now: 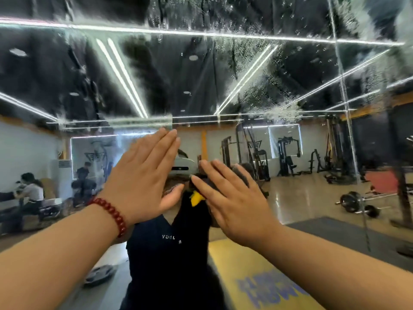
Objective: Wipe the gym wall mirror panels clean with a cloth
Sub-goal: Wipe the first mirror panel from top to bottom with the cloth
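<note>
The wall mirror [201, 70] fills the view, and its upper part is streaked with foam and droplets. A vertical seam [345, 104] divides the panels at the right. My left hand [145, 175], with a red bead bracelet at the wrist, lies flat with straight fingers against the glass. My right hand [232, 198] presses a dark grey cloth [242, 173] with a yellow tag [196, 198] onto the mirror, fingers straight and spread over it. Most of the cloth is hidden under that hand.
The mirror reflects me in a dark shirt [169, 253], gym machines [288, 155], a barbell [357, 202] on the floor, a yellow mat [250, 271] and people seated at the left [31, 191].
</note>
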Available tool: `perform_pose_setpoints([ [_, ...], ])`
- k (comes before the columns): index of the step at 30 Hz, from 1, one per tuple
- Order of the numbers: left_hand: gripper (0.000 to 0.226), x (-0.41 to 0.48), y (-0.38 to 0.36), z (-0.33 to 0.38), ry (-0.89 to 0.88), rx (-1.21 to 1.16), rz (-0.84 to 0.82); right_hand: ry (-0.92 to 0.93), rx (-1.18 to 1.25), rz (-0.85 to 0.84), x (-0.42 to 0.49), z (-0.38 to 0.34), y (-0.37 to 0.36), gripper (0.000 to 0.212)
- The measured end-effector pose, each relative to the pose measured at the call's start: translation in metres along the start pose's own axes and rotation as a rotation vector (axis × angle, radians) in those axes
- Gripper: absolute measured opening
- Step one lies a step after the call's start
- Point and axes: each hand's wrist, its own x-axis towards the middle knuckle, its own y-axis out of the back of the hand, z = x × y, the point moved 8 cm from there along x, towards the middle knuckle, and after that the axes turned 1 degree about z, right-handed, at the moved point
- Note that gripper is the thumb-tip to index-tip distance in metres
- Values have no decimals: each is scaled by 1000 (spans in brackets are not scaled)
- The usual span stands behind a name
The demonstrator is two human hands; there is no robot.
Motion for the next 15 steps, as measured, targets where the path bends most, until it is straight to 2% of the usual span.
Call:
perform_pose_setpoints([
  [5, 79, 18, 10, -15, 21, -19, 53, -215, 39, 54, 82, 56, 20, 53],
  [8, 78, 34, 11, -21, 53, -41, 59, -212, 20, 73, 88, 59, 22, 53],
  [13, 73, 57, 13, -18, 38, -81, 103, -77, 32, 55, 61, 39, 17, 49],
  [15, 73, 59, 9, -18, 23, -98, 74, -135, 39, 98, 86, 58, 24, 48],
])
